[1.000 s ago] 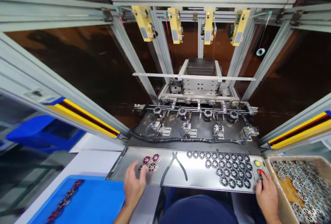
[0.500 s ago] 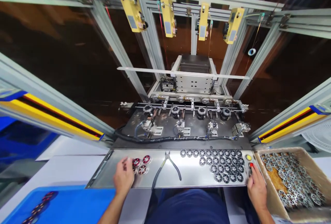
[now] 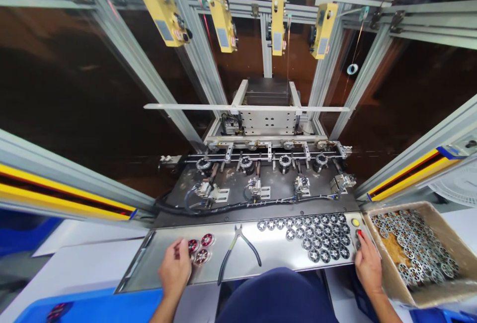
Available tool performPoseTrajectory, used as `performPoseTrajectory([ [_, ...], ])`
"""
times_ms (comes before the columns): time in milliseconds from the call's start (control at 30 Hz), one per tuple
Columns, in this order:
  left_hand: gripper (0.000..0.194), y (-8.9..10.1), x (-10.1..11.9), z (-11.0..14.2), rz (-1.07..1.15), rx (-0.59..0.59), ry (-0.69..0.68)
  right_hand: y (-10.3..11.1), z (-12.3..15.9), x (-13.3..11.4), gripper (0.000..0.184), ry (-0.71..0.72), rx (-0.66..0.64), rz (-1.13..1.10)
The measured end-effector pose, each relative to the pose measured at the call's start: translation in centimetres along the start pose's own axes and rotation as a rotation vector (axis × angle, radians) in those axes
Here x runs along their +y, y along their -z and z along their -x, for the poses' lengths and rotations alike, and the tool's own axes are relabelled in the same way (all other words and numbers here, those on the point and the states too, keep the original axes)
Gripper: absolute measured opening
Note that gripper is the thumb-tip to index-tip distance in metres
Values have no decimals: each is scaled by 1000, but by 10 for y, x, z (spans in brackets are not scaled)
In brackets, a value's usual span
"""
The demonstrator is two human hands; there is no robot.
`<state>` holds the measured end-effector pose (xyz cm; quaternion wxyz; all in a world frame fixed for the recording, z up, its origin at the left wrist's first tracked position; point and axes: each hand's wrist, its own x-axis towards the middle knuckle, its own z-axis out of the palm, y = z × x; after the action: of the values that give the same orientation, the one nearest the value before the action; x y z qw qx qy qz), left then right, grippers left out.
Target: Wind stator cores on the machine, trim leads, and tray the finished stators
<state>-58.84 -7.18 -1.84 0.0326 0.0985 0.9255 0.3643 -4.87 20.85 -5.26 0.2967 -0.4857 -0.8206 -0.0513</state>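
Observation:
My left hand (image 3: 174, 269) rests on the steel shelf (image 3: 272, 258), fingers curled beside a cluster of red-wound round parts (image 3: 201, 247) and touching the nearest one. My right hand (image 3: 367, 262) lies at the shelf's right end with a fingertip on the red button (image 3: 359, 233), just below a yellow button (image 3: 355, 222). Several bare silver star-shaped round parts (image 3: 316, 236) lie in rows between the hands. Black-handled pliers (image 3: 238, 251) lie in the middle of the shelf.
Beyond the shelf a machine bed carries a row of winding heads (image 3: 261, 164), with yellow units (image 3: 223, 15) hanging above. A cardboard box (image 3: 413, 248) of silver parts sits at the right. A blue tray (image 3: 93, 308) is at the lower left.
The view has swung right and tilted, so the blue tray slid toward the lower left. Both hands have stayed at their spots on the shelf.

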Motion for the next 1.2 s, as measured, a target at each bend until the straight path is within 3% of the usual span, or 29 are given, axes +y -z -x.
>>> performPoseTrajectory([
  [633,43,-1,-3,3,31,18,-6,29,-12,13,44,26,-189,28],
  [1200,40,4,7,5,78,12,17,38,-33,28,43,62,-318,89],
])
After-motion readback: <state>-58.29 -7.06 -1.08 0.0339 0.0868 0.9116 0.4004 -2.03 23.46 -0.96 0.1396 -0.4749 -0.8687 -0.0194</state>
